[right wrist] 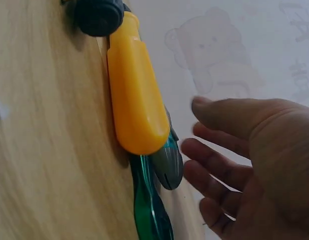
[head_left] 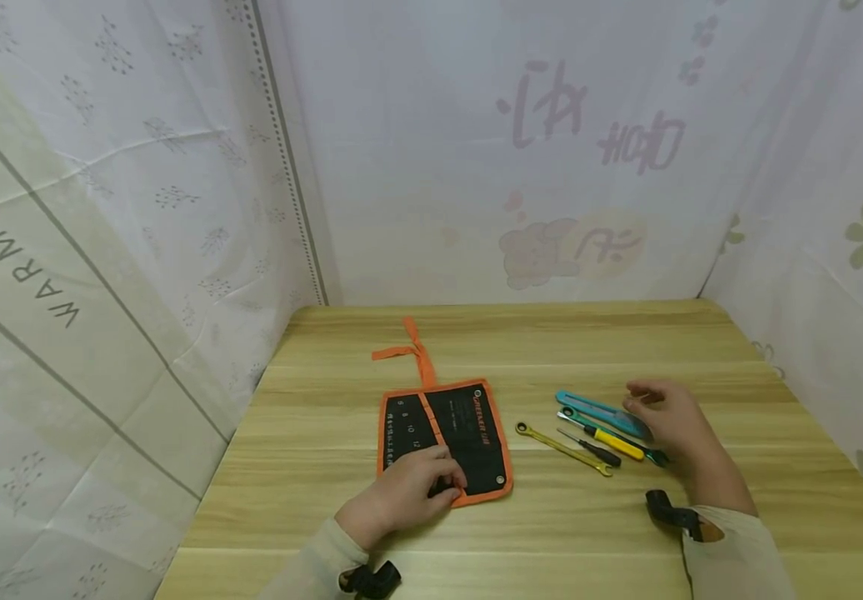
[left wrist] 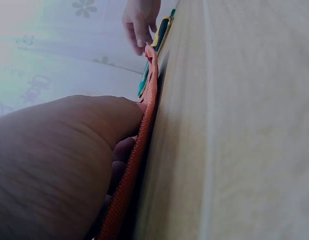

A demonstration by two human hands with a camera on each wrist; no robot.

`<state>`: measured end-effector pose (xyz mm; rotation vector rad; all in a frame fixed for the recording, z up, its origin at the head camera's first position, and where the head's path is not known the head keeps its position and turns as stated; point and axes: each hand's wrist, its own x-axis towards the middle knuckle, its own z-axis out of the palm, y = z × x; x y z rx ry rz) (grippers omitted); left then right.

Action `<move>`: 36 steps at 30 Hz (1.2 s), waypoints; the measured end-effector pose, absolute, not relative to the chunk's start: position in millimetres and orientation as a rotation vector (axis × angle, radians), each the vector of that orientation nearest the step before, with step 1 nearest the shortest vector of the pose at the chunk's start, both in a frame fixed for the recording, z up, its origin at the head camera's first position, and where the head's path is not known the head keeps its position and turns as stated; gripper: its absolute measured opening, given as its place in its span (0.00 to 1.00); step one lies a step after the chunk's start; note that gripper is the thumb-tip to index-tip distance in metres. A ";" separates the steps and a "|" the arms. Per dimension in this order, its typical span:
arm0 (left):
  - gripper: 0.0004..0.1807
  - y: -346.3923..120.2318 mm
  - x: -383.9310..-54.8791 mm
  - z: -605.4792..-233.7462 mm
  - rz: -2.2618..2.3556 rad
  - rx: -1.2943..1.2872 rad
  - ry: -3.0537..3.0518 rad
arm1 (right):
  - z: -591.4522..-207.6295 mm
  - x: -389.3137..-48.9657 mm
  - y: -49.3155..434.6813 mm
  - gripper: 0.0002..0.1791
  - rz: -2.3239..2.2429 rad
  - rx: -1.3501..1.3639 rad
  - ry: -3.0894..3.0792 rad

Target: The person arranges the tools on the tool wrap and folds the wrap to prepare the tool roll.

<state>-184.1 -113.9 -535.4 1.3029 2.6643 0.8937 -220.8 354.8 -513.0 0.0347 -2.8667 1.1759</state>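
Observation:
A black tool pouch with orange trim [head_left: 469, 433] lies on the table, orange ties stretched out behind it. At its near edge, my left hand [head_left: 412, 492] pinches the orange border [left wrist: 132, 170] between thumb and curled fingers. My right hand [head_left: 671, 425] hovers by the near end of a teal utility knife [head_left: 596, 408], fingers loosely bent and holding nothing. In the right wrist view, a gap separates those fingers from the knife's grey end [right wrist: 168, 167]. Beside the knife lie a yellow-handled screwdriver [right wrist: 137, 95] and a tool with a translucent green handle [right wrist: 149, 205].
Left of these tools are a small black-handled screwdriver [head_left: 600, 452] and a gold ratchet wrench [head_left: 562, 448]. The wooden table [head_left: 551, 542] meets printed curtains [head_left: 439, 167] at the back and sides. Black wrist cameras [head_left: 671, 510] sit on both sleeves.

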 end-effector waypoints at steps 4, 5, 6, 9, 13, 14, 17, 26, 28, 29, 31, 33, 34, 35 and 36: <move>0.04 -114.2 -183.6 -534.4 0.893 1.291 2.669 | -514.9 -221.7 355.5 0.27 1.248 0.068 -2.935; 0.04 -114.2 -183.6 -534.3 0.894 1.288 2.671 | -515.4 -221.5 355.6 0.28 1.269 0.071 -2.951; 0.04 -114.2 -183.4 -534.2 0.894 1.286 2.671 | -515.9 -221.5 355.5 0.29 1.294 0.067 -2.960; 0.04 -114.5 -183.6 -534.4 0.895 1.285 2.672 | -517.9 -222.4 355.1 0.30 1.318 0.066 -2.978; 0.04 -114.8 -183.4 -534.6 0.890 1.294 2.677 | -520.6 -223.4 355.0 0.28 1.304 0.086 -2.978; 0.04 -114.8 -183.5 -534.7 0.887 1.297 2.680 | -521.0 -223.3 355.1 0.28 1.307 0.088 -2.976; 0.04 -114.7 -183.7 -535.8 0.885 1.306 2.684 | -521.8 -222.5 355.6 0.27 1.314 0.105 -2.973; 0.03 -114.5 -184.0 -537.4 0.872 1.317 2.691 | -523.2 -222.0 355.6 0.24 1.280 0.186 -2.976; 0.03 -114.4 -184.2 -537.8 0.874 1.316 2.690 | -523.5 -222.4 355.0 0.24 1.279 0.195 -2.984; 0.03 -114.5 -184.2 -538.0 0.877 1.312 2.688 | -523.5 -222.6 354.6 0.23 1.284 0.179 -2.985; 0.04 -114.7 -184.3 -538.6 0.886 1.305 2.683 | -523.4 -223.1 354.1 0.23 1.276 0.187 -2.986; 0.04 -114.9 -184.5 -539.3 0.894 1.302 2.678 | -523.1 -223.1 354.0 0.23 1.261 0.211 -2.988; 0.04 -115.1 -184.6 -539.6 0.900 1.301 2.675 | -523.2 -223.2 354.1 0.22 1.247 0.215 -2.988; 0.04 -115.2 -184.7 -539.7 0.903 1.300 2.673 | -523.0 -223.2 354.1 0.22 1.246 0.214 -2.986; 0.05 -115.3 -184.8 -539.7 0.906 1.303 2.671 | -523.0 -223.0 354.2 0.22 1.240 0.225 -2.987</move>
